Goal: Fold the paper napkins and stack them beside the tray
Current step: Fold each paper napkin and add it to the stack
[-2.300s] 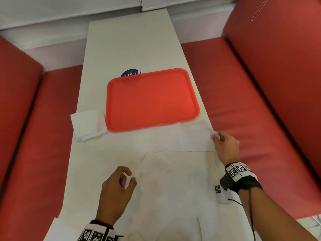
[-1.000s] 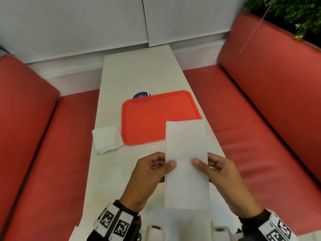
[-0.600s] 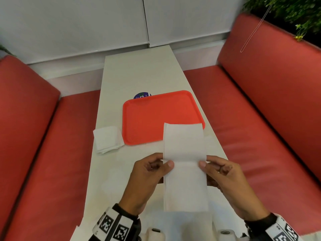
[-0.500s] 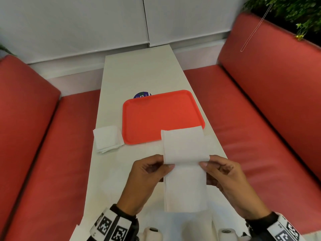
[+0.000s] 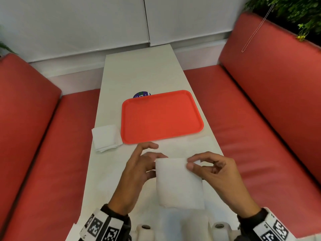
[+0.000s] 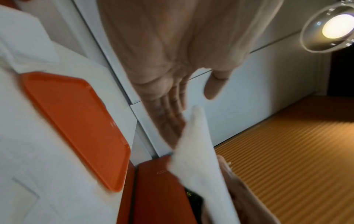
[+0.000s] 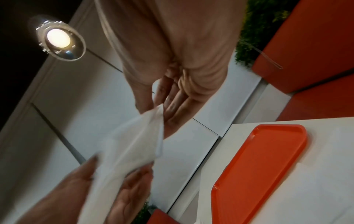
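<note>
Both wrist views hide what head shows: right hand (image 5: 217,173) pinching napkin (image 5: 178,183).

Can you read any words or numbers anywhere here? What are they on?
No word or number here can be read.
Round blue sticker on the table, half hidden behind the red tray: it has light marks, too small and blurred to read.
Wrist bands: only black-and-white square code patterns, no letters.

Matt paper napkin (image 5: 179,184); glossy plastic tray (image 5: 162,117)
</note>
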